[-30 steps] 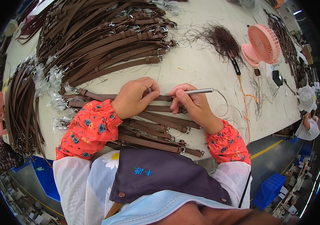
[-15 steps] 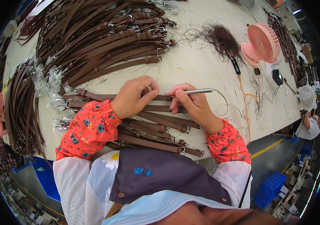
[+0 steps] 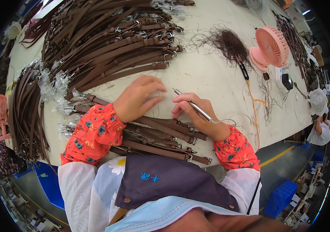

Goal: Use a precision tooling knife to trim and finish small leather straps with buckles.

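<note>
My right hand (image 3: pixel 196 110) is closed around a silver pen-shaped tool (image 3: pixel 200 110) with a thin pale cord. The tool's narrow tip points up and left, clear of the straps. To its left, my left hand (image 3: pixel 140 98) hovers with fingers curved and apart, and I see nothing plainly held in it. Below both hands lie several brown straps (image 3: pixel 153 149) with silver buckles, their ends toward the right. More strap ends (image 3: pixel 82 109) with clear plastic wrap come out from behind my left sleeve. My left hand and forearm hide the middle of these straps.
A large pile of brown buckled straps (image 3: pixel 111 46) covers the table's far left, with another bundle (image 3: pixel 28 112) hanging over the left edge. At the right stand a pink fan (image 3: pixel 272 46), a tangle of dark threads (image 3: pixel 228 43) and black-handled snips (image 3: pixel 243 70) on an orange cord (image 3: pixel 254 112).
My left fingers have parted from their pinch. The tool has swung from nearly level to slanting, with its tip raised. The strap end between my hands no longer shows there.
</note>
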### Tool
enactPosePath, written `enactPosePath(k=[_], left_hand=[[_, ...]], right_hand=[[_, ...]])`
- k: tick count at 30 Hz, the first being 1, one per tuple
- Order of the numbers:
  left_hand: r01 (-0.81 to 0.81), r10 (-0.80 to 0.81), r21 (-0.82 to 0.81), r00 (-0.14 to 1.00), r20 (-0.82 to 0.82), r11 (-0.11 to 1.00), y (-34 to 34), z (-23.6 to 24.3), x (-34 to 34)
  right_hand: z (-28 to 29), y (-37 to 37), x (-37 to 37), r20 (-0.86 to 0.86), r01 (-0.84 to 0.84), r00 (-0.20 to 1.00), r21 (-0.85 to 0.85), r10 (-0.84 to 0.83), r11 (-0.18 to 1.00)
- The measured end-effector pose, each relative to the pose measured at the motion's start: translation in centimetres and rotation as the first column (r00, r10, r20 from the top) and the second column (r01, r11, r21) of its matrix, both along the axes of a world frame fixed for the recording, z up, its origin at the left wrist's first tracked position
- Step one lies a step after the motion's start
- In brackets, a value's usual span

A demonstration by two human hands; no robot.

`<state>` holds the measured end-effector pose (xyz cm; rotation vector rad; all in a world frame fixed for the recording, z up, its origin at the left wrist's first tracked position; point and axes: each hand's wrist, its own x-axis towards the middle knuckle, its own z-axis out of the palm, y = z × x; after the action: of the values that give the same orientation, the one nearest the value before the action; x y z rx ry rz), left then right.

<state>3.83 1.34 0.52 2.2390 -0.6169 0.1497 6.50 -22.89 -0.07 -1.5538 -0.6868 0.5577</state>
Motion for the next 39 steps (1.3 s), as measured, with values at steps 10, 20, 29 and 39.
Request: enactPosePath(k=[10,20,29,39], left_hand=[[-0.1,0.09,0.226,0.994,0.057,0.969,0.3,-1.4,0.1],[0.121,-0.135,-0.101,0.981,-0.138,0.987,-1.6,-1.5,-1.5],[0.022,-0.101,-0.22,0.929,-0.355,0.975,-1.6,-1.1,-1.3],[-0.165,0.145,0.467,0.986,0.079,0.869,3.8,1.6,-0.2]], right_hand=[[0.2,0.0,-0.5,0.187,0.067,0.98,-0.024,-0.062,0.997],[0.1,0.7,-0.2,0.523,0.071,0.848,0.043,-0.083,0.997],[0.3,0.6,-0.2,0.546,0.084,0.836,-0.028,-0.055,0.996],[-0.6,0.5,0.5,0.521,0.226,0.839,-0.068,-0.159,0.972]])
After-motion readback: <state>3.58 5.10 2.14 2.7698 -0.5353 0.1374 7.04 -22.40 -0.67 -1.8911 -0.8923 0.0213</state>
